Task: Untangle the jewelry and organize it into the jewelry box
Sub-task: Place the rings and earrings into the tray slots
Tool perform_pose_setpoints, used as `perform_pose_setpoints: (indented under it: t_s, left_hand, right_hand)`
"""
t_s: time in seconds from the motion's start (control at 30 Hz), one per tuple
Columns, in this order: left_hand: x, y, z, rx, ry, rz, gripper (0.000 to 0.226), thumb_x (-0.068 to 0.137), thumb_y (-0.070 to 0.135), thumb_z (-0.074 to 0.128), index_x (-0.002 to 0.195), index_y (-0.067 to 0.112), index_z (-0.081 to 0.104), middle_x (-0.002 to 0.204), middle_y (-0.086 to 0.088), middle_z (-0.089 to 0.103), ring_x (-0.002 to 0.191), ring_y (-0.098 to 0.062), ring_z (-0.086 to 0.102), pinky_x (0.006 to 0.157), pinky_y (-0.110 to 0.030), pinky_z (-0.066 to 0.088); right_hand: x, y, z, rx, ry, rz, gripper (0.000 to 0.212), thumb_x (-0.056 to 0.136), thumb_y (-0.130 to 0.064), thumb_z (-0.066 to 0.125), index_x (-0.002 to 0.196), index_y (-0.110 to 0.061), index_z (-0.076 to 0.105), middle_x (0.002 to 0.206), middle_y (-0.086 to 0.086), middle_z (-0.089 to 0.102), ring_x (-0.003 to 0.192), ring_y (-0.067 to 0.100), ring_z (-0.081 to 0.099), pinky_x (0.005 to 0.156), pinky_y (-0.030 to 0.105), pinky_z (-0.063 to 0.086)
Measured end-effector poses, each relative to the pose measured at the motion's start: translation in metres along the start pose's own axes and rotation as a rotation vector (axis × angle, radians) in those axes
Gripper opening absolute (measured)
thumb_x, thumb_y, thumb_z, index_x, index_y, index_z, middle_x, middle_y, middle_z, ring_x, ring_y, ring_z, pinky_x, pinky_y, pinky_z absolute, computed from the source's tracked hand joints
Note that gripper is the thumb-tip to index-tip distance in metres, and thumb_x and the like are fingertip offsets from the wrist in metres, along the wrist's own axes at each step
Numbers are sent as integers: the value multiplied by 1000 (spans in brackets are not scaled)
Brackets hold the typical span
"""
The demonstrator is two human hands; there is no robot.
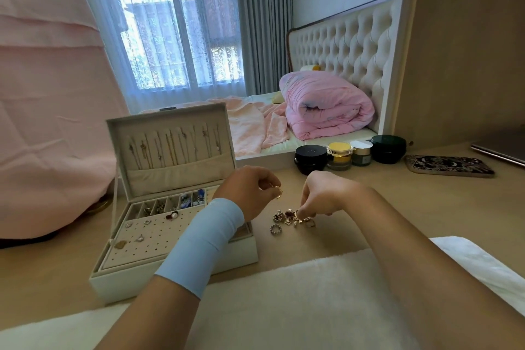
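A white jewelry box stands open on the table at the left. Necklaces hang inside its raised lid, and its tray holds several earrings and rings. My left hand, with a light blue band on the wrist, is raised just right of the box and pinches a small gold earring. A small pile of loose jewelry lies on the table to the right of the box. My right hand reaches down into that pile and pinches a gold piece at its top.
Several cosmetic jars stand at the back of the table, with a patterned phone to their right. A white fluffy cloth covers the near edge. A bed with a pink quilt lies beyond the table.
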State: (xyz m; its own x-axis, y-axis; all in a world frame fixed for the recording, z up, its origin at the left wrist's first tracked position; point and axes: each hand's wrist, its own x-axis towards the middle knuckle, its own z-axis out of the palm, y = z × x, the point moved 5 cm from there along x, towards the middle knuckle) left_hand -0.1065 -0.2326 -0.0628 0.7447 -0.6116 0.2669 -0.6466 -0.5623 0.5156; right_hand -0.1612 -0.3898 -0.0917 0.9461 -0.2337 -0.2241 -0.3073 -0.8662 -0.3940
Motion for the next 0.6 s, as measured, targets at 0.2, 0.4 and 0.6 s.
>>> perform_pose_setpoints:
  t_s: [0.2, 0.4, 0.6]
  left_hand:
    - [-7, -10, -18, -39, 11, -3, 5, 87, 28, 68, 90, 30, 71, 85, 13, 67, 77, -2, 57, 71, -18, 46]
    - [-23, -30, -51, -84, 55, -2, 6, 86, 24, 71, 92, 27, 72, 82, 11, 68, 78, -4, 60, 75, -18, 49]
    - [-40, -59, -81, -87, 72, -7, 7, 89, 23, 67, 93, 29, 69, 83, 10, 69, 79, -6, 64, 76, -21, 52]
  right_hand:
    - [-6, -15, -15, 9, 61, -77, 15, 91, -31, 73, 90, -16, 77, 81, -1, 76, 68, 14, 66, 66, 31, 57]
    - [-19, -40, -26, 95, 146, -217, 12, 91, -29, 73, 82, -21, 78, 77, -10, 76, 53, 9, 69, 59, 22, 49]
    - [-31, -82, -12, 224, 157, -341, 12, 92, -32, 71, 86, -23, 76, 85, -7, 75, 59, 8, 68, 64, 28, 59]
